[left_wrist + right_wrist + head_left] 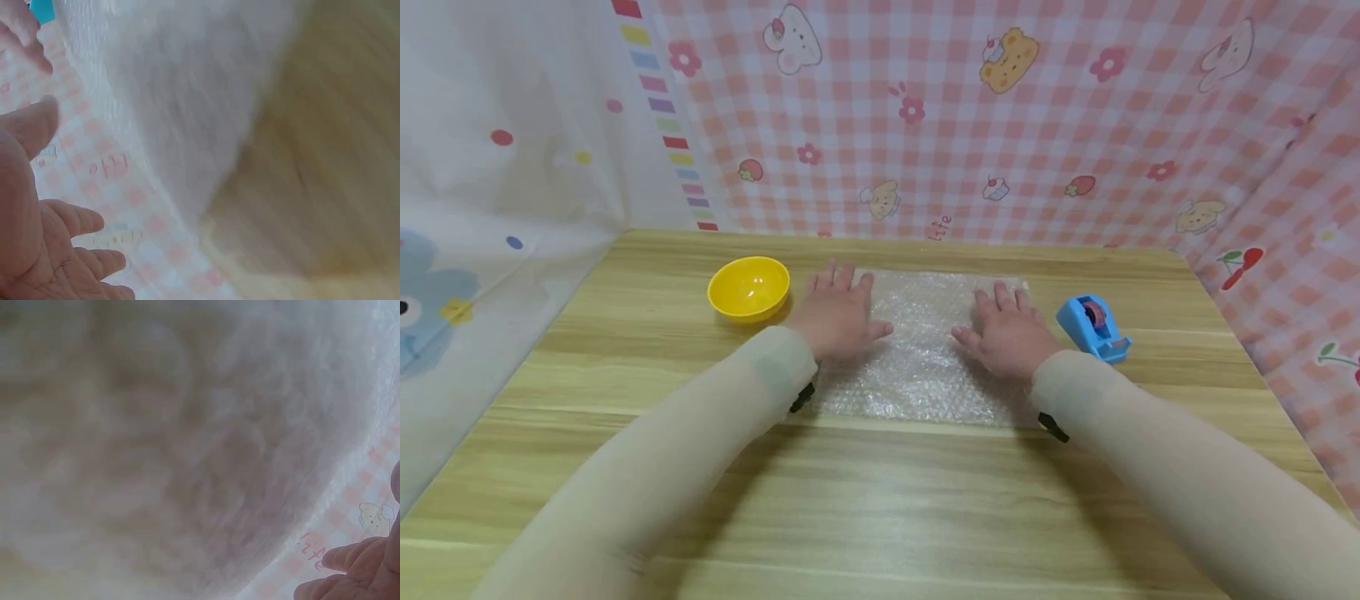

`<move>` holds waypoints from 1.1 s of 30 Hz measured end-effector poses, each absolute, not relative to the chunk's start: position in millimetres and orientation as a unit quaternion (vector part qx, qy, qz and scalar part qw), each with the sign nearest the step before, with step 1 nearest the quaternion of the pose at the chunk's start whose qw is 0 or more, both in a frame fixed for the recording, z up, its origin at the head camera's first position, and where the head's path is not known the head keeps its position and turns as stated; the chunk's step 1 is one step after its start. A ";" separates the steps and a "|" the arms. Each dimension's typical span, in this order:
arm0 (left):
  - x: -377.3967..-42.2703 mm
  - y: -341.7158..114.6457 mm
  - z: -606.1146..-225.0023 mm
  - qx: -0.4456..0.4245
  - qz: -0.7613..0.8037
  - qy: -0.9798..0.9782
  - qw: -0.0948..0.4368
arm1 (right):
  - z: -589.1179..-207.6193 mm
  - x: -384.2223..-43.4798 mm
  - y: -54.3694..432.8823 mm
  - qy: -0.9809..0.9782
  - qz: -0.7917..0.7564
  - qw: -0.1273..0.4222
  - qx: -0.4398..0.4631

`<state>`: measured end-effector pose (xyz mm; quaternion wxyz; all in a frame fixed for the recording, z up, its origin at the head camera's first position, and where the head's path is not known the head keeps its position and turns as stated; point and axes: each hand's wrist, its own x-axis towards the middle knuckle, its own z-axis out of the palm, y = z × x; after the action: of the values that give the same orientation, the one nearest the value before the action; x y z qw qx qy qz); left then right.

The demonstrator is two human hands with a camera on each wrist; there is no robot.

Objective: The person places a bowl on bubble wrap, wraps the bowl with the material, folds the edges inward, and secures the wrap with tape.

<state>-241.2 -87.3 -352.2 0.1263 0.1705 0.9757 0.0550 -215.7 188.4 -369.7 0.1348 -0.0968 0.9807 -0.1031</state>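
Note:
A sheet of clear bubble wrap (pixel 917 358) lies flat on the wooden table in the head view. Over its left side is my left hand (pixel 835 317), palm down with fingers spread. My right hand (pixel 1011 337) is over the right side in much the same pose, thumb pointing inward. Neither hand grips anything; whether the palms touch the sheet cannot be told. From the left wrist, the bubble wrap (pixel 181 81) ends at an edge beside bare wood. Close up and blurred, the bubble wrap (pixel 237 456) fills most of the right wrist view.
Just left of my left hand stands a yellow bowl (pixel 749 289). A blue tape dispenser (pixel 1092 327) with a pink roll sits to the right of my right hand. Behind the wooden table (pixel 880 500) hangs a pink checked cloth (pixel 850 100) with cartoon prints.

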 end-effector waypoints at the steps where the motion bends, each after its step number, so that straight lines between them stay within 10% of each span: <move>1: -242.1 -91.9 -350.2 0.169 0.047 0.977 0.123 | -369.2 -215.5 190.4 0.981 -0.101 0.135 -0.100; 19: -235.6 -214.0 -346.2 0.155 -0.005 0.986 0.060 | -365.6 -206.1 223.5 0.978 -0.097 0.153 -0.101; 33: -231.6 -227.3 -350.9 0.188 -0.032 0.980 0.049 | -362.5 -205.4 227.3 0.979 -0.077 0.155 -0.104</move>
<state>-231.6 -227.3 -350.9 0.0490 0.1884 0.9803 -0.0323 -205.4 227.3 -362.5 0.1548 -0.1041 0.9795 -0.0765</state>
